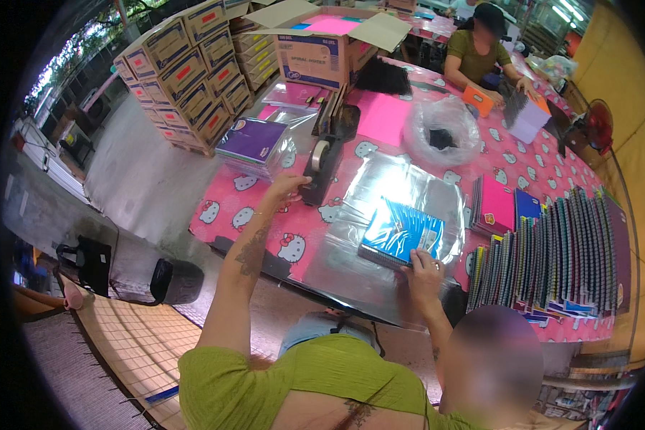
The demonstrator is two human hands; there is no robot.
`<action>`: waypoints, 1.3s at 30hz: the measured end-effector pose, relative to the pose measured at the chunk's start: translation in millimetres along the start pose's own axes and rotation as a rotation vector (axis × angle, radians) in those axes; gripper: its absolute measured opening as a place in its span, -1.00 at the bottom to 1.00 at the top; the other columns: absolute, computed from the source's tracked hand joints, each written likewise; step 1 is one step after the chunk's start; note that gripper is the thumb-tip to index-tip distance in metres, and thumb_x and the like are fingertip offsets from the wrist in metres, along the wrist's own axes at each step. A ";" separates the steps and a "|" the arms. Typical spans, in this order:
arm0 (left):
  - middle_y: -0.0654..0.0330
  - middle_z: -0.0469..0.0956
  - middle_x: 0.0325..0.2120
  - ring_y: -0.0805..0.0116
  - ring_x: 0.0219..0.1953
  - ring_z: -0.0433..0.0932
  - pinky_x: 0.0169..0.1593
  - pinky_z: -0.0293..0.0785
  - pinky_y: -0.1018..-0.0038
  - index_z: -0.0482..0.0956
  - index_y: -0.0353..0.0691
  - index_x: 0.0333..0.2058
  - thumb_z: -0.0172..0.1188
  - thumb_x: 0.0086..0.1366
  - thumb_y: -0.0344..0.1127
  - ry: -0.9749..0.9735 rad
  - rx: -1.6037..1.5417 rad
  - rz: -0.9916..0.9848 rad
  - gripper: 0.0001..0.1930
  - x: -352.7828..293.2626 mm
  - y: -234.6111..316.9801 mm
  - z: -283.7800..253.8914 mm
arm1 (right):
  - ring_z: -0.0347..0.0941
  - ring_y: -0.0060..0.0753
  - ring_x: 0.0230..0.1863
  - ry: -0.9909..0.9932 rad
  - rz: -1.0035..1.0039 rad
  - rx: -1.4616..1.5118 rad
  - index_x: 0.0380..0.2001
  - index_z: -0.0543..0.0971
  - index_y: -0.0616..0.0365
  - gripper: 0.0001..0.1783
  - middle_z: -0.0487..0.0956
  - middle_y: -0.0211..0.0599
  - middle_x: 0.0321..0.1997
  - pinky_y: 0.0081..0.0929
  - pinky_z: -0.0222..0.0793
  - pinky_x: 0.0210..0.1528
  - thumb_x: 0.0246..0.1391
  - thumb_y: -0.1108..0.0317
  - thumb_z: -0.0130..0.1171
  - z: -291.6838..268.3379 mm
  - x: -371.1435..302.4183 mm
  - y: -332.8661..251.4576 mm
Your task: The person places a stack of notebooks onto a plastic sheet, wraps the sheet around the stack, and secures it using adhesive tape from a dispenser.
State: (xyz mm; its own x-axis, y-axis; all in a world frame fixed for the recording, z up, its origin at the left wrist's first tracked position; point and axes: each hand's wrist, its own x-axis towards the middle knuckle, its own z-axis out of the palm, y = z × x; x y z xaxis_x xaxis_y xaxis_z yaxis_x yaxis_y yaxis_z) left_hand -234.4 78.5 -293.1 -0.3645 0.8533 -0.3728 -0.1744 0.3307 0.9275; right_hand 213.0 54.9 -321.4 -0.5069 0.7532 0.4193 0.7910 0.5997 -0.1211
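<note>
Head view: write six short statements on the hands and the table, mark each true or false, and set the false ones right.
1. The left hand is at the black tape dispenser. True.
2. The cardboard box on the table is closed. False: its flaps stand open.
3. The right hand is at the near edge of the blue notebook. True.
4. The purple notebooks lie to the right of the blue notebook. False: they lie to its left.
5. A long row of spiral-bound notebooks is to the right of the blue notebook. True.
6. The tablecloth is plain green. False: it is pink with printed figures.
</note>
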 end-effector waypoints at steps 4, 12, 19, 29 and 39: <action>0.30 0.55 -0.46 0.50 -0.49 0.47 -0.38 0.46 0.47 0.61 -0.25 -0.31 0.30 0.25 -0.25 0.089 -0.304 0.155 -0.82 -11.8 -33.2 17.2 | 0.47 -0.27 0.09 -0.017 0.043 0.039 -0.03 0.59 0.07 -0.47 0.58 -0.37 -0.05 -0.20 0.24 0.08 -0.13 0.15 0.37 -8.5 -1.1 0.3; 0.18 0.64 -0.53 0.43 -0.50 0.60 -0.39 0.51 0.40 0.67 -0.33 -0.39 0.24 0.22 -0.22 0.438 1.063 0.372 -0.75 -29.8 -28.3 3.5 | 0.48 -0.26 0.07 -0.031 0.011 0.008 -0.06 0.59 0.08 -0.49 0.57 -0.36 -0.11 -0.18 0.25 0.08 -0.13 0.15 0.36 -17.5 2.0 -0.1; 0.05 0.64 -0.56 0.41 -0.49 0.61 -0.34 0.52 0.39 0.70 -0.34 -0.42 0.28 0.16 -0.09 -0.185 0.597 0.413 -0.65 -112.5 -31.1 219.5 | 0.49 -0.30 -0.03 -0.023 -0.024 0.083 -0.10 0.57 0.05 -0.52 0.56 -0.35 -0.14 -0.15 0.26 0.03 -0.11 0.09 0.35 -13.8 5.2 3.6; -0.09 0.64 -0.45 -0.12 -0.33 0.65 -0.25 0.52 0.05 0.67 -0.22 -0.48 0.21 0.12 0.32 -0.147 1.394 0.368 -0.40 -102.7 -31.5 257.3 | 0.42 -0.26 -0.02 -0.049 -0.025 0.168 -0.04 0.53 0.09 -0.45 0.50 -0.30 -0.21 -0.16 0.18 0.01 -0.05 0.02 0.30 -18.7 6.8 15.7; 0.06 0.58 -0.22 0.07 -0.12 0.54 -0.14 0.41 0.22 0.56 -0.15 -0.28 0.37 0.05 -0.08 -0.079 1.201 1.131 -0.66 -150.0 -77.2 248.6 | 0.48 -0.11 0.00 -0.200 0.154 0.232 -0.08 0.67 -0.07 -0.53 0.58 -0.13 -0.03 -0.01 0.26 0.08 0.17 -0.11 0.03 7.4 101.8 73.3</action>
State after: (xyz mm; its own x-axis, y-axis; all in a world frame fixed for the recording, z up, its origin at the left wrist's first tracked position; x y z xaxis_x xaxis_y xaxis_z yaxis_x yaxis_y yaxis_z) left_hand 61.2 25.1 -301.7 0.2448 0.8683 0.4314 0.9068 -0.3625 0.2152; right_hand 216.8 177.6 -294.3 -0.4627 0.8642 0.1979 0.7762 0.5027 -0.3804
